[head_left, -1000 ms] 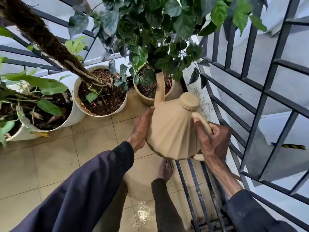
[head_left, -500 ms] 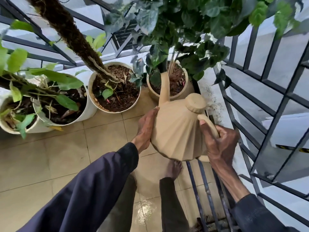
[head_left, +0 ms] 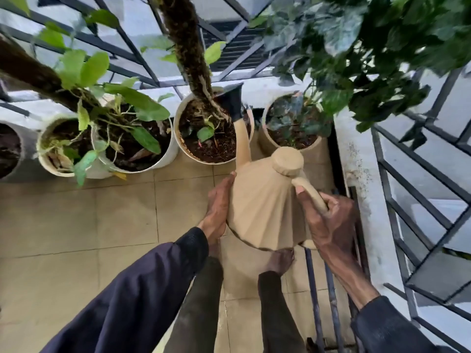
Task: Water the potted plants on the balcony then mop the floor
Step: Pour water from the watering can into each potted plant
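Note:
A tan ribbed watering can (head_left: pixel 265 207) hangs over the tiled floor in front of a row of pots. My right hand (head_left: pixel 328 222) grips its curved handle. My left hand (head_left: pixel 219 205) presses flat against the can's left side. The long spout ends in a dark rose (head_left: pixel 232 101) over the white middle pot (head_left: pixel 193 155) with dark soil and a mossy pole. A beige pot (head_left: pixel 318 151) with dark leaves stands to the right. A white pot (head_left: pixel 168 154) with light green leaves stands to the left.
Black metal railing (head_left: pixel 420 174) runs along the back and the right, above a white ledge (head_left: pixel 362 174). More pots (head_left: pixel 43 161) sit at far left. Beige floor tiles (head_left: pixel 76 225) spread to the left. My bare foot (head_left: pixel 280 261) and dark bars lie below the can.
The can and its spout swung left, from the beige right pot to the white middle pot. The view shifted so that the pots now sit lower and further right. Both hands kept their hold.

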